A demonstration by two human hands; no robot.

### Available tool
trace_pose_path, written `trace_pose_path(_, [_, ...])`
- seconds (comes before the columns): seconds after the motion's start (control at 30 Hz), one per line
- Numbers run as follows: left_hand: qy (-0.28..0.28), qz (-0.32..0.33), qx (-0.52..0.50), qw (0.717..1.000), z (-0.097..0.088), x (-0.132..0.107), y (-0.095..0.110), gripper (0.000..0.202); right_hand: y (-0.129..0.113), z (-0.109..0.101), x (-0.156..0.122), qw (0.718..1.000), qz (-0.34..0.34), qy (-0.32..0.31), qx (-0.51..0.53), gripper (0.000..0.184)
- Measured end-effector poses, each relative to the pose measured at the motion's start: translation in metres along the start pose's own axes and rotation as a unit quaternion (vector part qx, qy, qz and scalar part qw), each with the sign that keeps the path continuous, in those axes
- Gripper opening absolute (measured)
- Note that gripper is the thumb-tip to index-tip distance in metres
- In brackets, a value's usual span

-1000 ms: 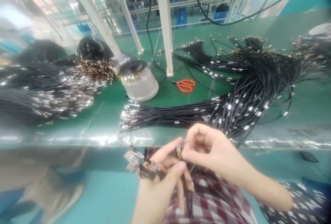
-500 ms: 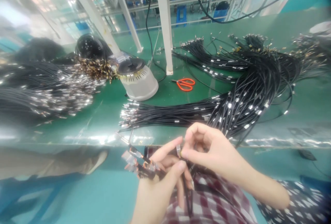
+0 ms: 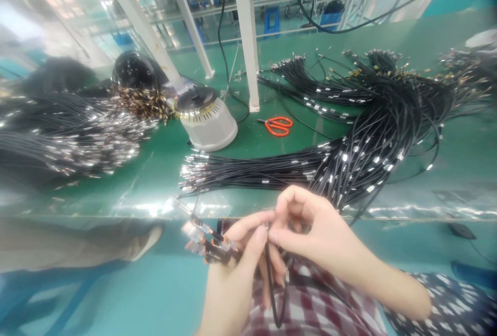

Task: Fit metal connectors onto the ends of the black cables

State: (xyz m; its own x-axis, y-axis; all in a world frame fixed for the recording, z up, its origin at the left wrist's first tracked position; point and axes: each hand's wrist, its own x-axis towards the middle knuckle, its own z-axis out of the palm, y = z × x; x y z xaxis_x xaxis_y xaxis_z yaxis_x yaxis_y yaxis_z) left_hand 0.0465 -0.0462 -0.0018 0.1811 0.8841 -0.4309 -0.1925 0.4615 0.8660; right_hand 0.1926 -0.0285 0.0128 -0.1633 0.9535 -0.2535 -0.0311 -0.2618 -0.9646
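Observation:
My left hand (image 3: pixel 243 253) is closed around several black cables (image 3: pixel 217 253), whose metal connector ends stick out past the thumb side. Its thumb and forefinger also pinch one cable end, from which a black cable loop (image 3: pixel 276 310) hangs over the checked cloth. Against that same end press the thumb and forefinger of my right hand (image 3: pixel 306 222), the other fingers curled. A small metallic piece shows between the two hands; its exact shape is hidden by the fingertips. Just beyond, on the green table, lies a long bundle of black cables (image 3: pixel 256 170) with silver ends.
Orange-handled scissors (image 3: pixel 277 125) lie near a white table post (image 3: pixel 246 41). Left of them stands a grey-white round device (image 3: pixel 209 126) with a black top. A large cable heap (image 3: pixel 404 113) covers the right side; more cables (image 3: pixel 77 134) lie at left. Another person's leg (image 3: pixel 77 245) shows lower left.
My left thumb and forefinger have closed onto the cable end, largely covering the metal piece that stood visible between them. The cable loop below now hangs lower and wider.

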Motion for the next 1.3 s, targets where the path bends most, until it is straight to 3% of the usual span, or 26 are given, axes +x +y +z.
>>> trace_pose_path(0.13, [0.018, 0.000, 0.004, 1.000, 0.000, -0.002, 0.001, 0.042, -0.001, 0.000, -0.002, 0.999, -0.014, -0.013, 0.028, 0.024])
trace_pose_path(0.5, [-0.029, -0.022, -0.049, 0.998, -0.005, -0.003, 0.003, 0.023, -0.005, -0.001, 0.000, 1.000, -0.018, 0.022, -0.003, 0.024])
trace_pose_path(0.77, [0.021, -0.002, -0.038, 0.999, -0.002, -0.003, 0.003, 0.013, -0.002, -0.003, -0.007, 1.000, 0.000, 0.022, 0.013, 0.022])
trace_pose_path(0.93, [0.021, 0.009, -0.052, 0.998, -0.002, -0.006, 0.000, 0.013, 0.001, -0.002, -0.008, 1.000, 0.014, 0.020, 0.019, 0.018])
trace_pose_path(1.3, [0.010, 0.026, -0.029, 0.999, -0.005, -0.005, -0.006, 0.009, 0.004, 0.001, 0.000, 0.994, 0.023, -0.014, 0.101, 0.031])
